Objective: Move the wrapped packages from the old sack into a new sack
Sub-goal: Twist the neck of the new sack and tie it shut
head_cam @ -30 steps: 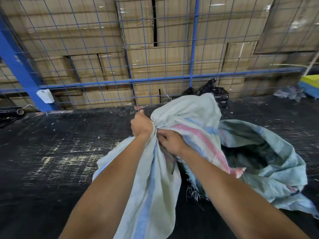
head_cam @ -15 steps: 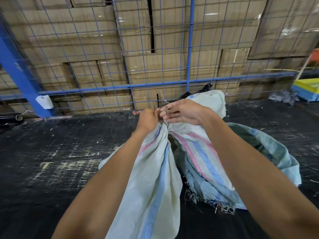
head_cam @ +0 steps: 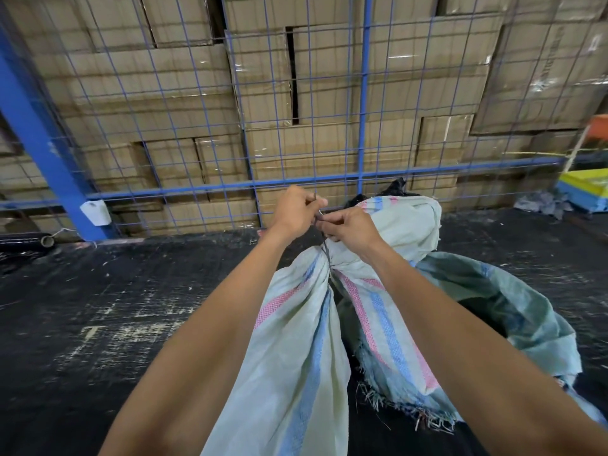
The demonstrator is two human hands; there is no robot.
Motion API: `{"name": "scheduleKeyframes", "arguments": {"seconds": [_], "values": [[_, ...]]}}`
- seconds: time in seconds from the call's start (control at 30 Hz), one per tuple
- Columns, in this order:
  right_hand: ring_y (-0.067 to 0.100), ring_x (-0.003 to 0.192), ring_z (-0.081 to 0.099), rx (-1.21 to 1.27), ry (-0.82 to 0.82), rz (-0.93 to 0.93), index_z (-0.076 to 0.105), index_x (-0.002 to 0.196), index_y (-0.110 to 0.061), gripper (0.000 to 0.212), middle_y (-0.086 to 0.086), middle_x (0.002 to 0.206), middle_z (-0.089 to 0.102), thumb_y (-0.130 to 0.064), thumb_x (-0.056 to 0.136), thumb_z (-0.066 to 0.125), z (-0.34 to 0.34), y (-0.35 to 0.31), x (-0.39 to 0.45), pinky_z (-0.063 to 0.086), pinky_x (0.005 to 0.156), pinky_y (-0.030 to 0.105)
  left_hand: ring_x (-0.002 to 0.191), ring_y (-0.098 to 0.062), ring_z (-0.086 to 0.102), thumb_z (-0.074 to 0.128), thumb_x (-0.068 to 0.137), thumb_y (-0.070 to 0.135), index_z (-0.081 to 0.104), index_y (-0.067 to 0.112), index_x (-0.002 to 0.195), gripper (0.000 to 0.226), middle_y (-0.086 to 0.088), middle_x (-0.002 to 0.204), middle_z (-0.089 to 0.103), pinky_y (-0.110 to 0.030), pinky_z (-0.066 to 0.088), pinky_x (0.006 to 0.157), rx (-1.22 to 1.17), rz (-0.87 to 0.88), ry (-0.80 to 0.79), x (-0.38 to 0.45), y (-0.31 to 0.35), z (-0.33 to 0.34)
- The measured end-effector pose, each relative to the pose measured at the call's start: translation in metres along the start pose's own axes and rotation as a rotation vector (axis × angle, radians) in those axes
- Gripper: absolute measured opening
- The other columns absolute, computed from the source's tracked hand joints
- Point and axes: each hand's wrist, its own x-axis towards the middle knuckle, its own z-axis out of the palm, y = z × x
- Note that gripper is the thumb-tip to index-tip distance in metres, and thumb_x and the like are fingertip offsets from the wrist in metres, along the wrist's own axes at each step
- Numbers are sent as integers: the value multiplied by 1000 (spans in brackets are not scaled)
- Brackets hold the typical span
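A pale woven sack (head_cam: 296, 357) with blue and pink stripes stands in front of me, its neck bunched together. A thin dark tie (head_cam: 325, 250) runs up from that neck. My left hand (head_cam: 294, 210) pinches the tie's upper end. Just to the right, my right hand (head_cam: 348, 227) grips the tie too and rests against the sack's gathered top. A second, greenish sack (head_cam: 533, 320) lies open on the right, its inside dark. Black wrapped plastic (head_cam: 398, 187) shows behind the pale sack's top.
I stand on a black, scuffed floor (head_cam: 98, 324). A blue wire fence (head_cam: 362, 93) closes off the back, with stacked cardboard boxes (head_cam: 164, 77) behind it. Yellow and blue blocks (head_cam: 589, 189) and a grey rag (head_cam: 543, 202) lie at the far right.
Both hands have risen from the sack's neck. The right hand has left the cloth and now holds the tie beside the left. The sack's neck is drawn tighter.
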Motion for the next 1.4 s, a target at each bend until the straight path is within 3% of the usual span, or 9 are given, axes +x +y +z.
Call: {"name": "scheduleKeyframes", "arguments": {"seconds": [0.1,0.17,0.23,0.3,0.4,0.6,0.87,1.03,1.4], "values": [[6,59,57,17,43,-28,79,90,-14,7,-1,67,69,-17,84,77,2,-2,-2,48,59,16,74,-6,68,66,95,16,76,-5,85,26,-1,93,77,-21,51,64,-103,42,-51,-3,5,1],[6,57,56,54,40,-17,78,88,-15,5,-3,65,66,-17,84,77,-2,2,-4,50,62,18,71,3,63,57,101,28,77,10,102,27,5,84,72,-13,45,65,-334,-33,-67,-10,4,-5],[7,61,59,107,37,10,78,88,-18,3,-2,68,69,-18,85,77,-8,7,-7,54,68,20,84,-8,67,42,105,41,69,26,118,34,1,91,70,-27,49,82,-583,-223,-58,-13,-14,-5],[7,61,58,137,52,27,78,90,-16,7,-2,66,68,-20,85,77,-14,12,-9,54,69,20,103,-22,65,39,105,24,64,14,123,32,-5,100,70,-44,45,103,-619,-332,-144,-22,-36,3],[6,58,58,179,69,53,77,98,-5,20,-2,65,68,-19,84,78,-17,16,-9,51,68,20,109,-14,65,60,95,9,72,18,110,21,1,106,73,-35,47,103,-526,-246,-334,-52,-57,31],[7,62,61,214,62,67,76,94,-10,11,2,74,71,-13,84,77,-17,16,-10,52,66,18,77,-6,68,84,76,7,79,19,82,14,3,77,76,-25,54,81,-725,-266,-17,-64,-37,62],[7,55,56,227,53,92,74,100,2,18,-1,63,66,-7,85,75,-23,28,-15,50,64,20,85,-15,73,84,75,8,82,20,76,12,-2,80,78,-37,56,95,-658,-310,-28,-64,-35,71],[9,72,68,46,-25,123,75,100,-5,18,13,90,75,-8,82,78,-27,35,-22,52,71,20,85,-19,74,84,74,6,81,24,73,18,-2,81,78,-40,57,94,-630,-336,-25,-68,-41,76],[11,71,66,-98,66,-13,75,92,-7,11,12,82,75,-15,85,76,-20,50,-52,58,79,30,82,-9,72,79,81,7,80,7,91,10,-4,87,78,-23,55,84,-647,-317,10,-80,-56,84]]}}
